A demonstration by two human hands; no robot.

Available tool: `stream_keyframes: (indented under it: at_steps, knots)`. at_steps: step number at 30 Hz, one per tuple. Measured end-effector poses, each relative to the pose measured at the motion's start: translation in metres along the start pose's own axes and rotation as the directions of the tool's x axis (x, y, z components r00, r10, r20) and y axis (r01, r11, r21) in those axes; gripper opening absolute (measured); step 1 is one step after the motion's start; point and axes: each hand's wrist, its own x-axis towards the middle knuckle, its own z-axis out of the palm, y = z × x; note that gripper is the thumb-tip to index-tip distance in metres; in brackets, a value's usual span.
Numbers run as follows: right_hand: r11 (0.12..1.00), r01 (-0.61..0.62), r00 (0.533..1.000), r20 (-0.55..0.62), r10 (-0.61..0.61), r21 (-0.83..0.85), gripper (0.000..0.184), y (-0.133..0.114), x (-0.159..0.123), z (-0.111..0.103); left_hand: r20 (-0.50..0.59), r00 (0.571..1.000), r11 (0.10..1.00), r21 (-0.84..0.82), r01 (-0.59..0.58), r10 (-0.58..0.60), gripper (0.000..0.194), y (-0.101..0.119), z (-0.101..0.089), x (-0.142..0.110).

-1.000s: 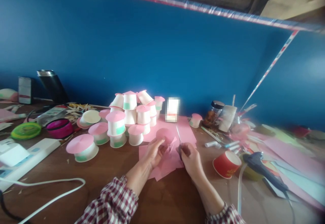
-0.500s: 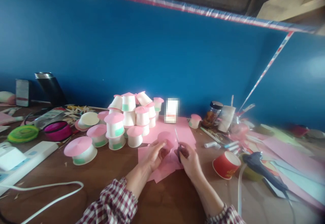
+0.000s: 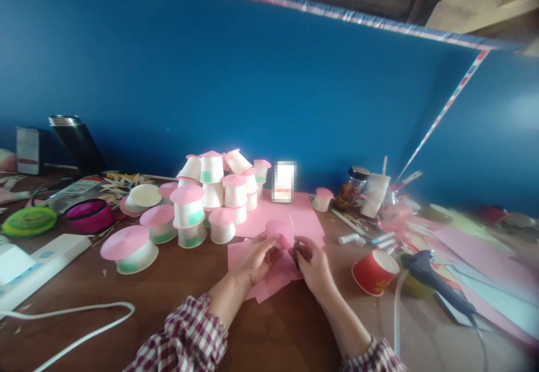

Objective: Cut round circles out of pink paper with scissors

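Note:
Between thumb and fingers, my left hand point(image 3: 261, 259) pinches a rounded piece of pink paper point(image 3: 277, 228). My right hand point(image 3: 310, 261) grips dark-handled scissors point(image 3: 297, 253), their thin blades pointing up and away beside the paper's right edge. Whether the blades touch the paper I cannot tell. Beneath both hands lie pink paper sheets and scraps point(image 3: 269, 287), with a larger pink sheet point(image 3: 256, 214) behind. To the left stand several white paper cups with pink cone-shaped paper tops point(image 3: 188, 206), some stacked.
A red paper cup point(image 3: 376, 272) and a glue gun point(image 3: 442, 285) lie to the right, near markers point(image 3: 385, 240) and a lidded jar point(image 3: 352, 186). On the left are a power strip point(image 3: 50, 265), a white cable point(image 3: 96, 306) and a black flask point(image 3: 78, 144). A blue partition point(image 3: 269, 80) rises behind.
The paper in my left hand has turned slightly and sits a little further right. My right hand stays in nearly the same place with the scissors. The view has shifted slightly.

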Motion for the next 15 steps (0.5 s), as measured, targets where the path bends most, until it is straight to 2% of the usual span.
stream_keyframes:
  at_steps: [8,15]
  knots:
    - [1.000,0.000,1.000,0.012,0.000,-0.013,0.030,-0.0034,-0.0002,-0.0003,-0.067,0.997,0.999,0.022,0.035,-0.034,0.016,-0.0040,-0.0035,0.0020]
    - [1.000,0.016,1.000,0.026,-0.017,0.015,0.030,0.0004,0.0010,0.0000,-0.048,0.998,0.998,0.041,0.046,-0.044,0.020,-0.0044,-0.0017,0.0006]
